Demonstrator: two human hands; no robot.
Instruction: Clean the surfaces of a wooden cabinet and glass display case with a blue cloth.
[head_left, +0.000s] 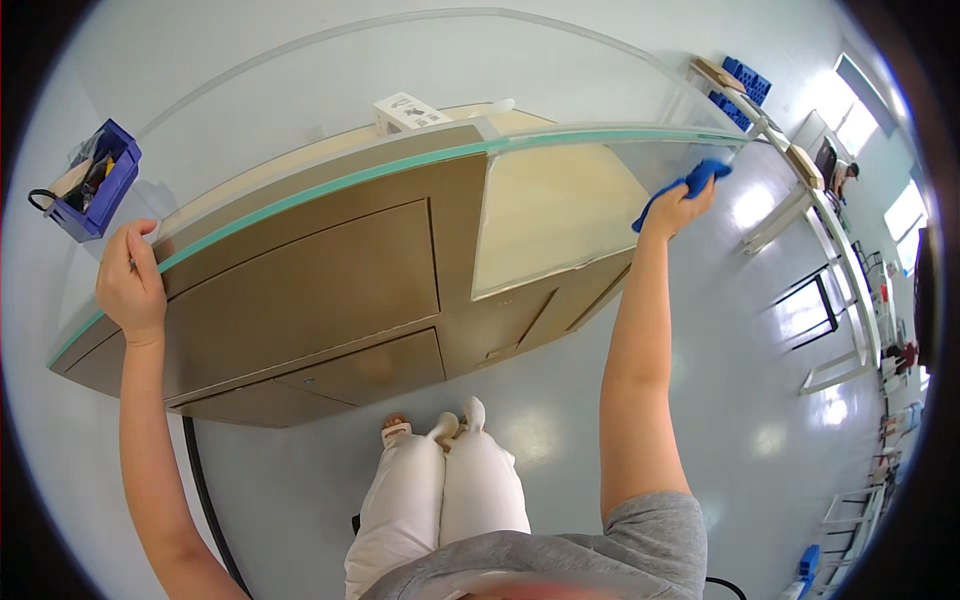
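Observation:
In front of me stands a brown display counter (315, 277) with clear glass panels and a greenish glass edge (360, 178). My left hand (133, 281) is at the left part of this edge, its fingers curled over the glass and partly hidden. A bunched blue cloth (701, 180) is in my right hand (679, 210), at the counter's right end. The cloth appears to be against the clear glass there; the exact contact is hard to see. Below the edge on the right, a cream-coloured panel (555, 214) shows behind glass.
Behind the glass lie a white printed box (409, 112) and a white object (495, 107). A purple-blue bin (97, 184) holding tools is at left. White frame tables (844, 262) and blue crates (746, 79) stand at right. Another person (844, 176) works farther off.

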